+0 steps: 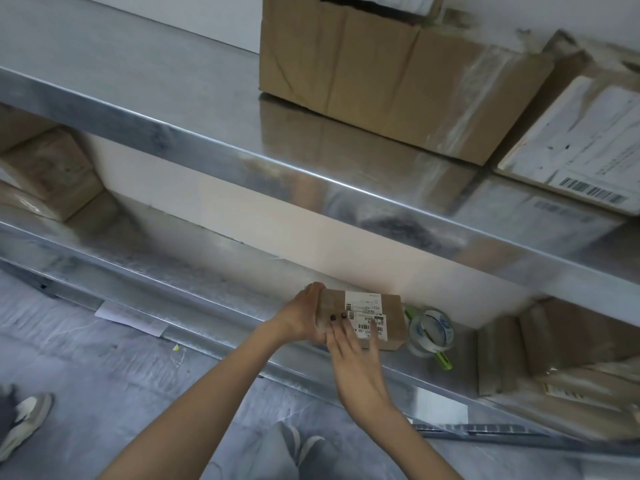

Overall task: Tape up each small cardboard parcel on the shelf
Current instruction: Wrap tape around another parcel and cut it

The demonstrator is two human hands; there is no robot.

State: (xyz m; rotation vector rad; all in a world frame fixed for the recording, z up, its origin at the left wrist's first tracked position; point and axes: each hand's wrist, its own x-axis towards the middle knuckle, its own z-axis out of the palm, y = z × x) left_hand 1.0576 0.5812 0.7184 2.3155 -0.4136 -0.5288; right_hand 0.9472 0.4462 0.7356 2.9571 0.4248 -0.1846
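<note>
Head view: small parcel (pixel 388 323) sits flat on the lower shelf (pixel 207 282), near its front edge, white barcode labels on top. Left hand (pixel 301 318) grips the parcel's left end, fingers curled round it. Right hand (pixel 356 358) lies on the parcel's top at the near-left side, fingers (pixel 337 327) straight and slightly spread, tips with dark nails resting on the cardboard and the labels; nothing pinched. Tape dispenser (pixel 431 332), clear roll with green handle, stands just right of the parcel; can't tell if they touch. More taped boxes (pixel 554 344) further right on the same shelf, wrapped ones (pixel 45 174) at far left. Upper shelf (pixel 173 98) carries a big carton (pixel 381 81) and a labelled box (pixel 581 143). A shoe (pixel 24 420) on the floor, lower left.
</note>
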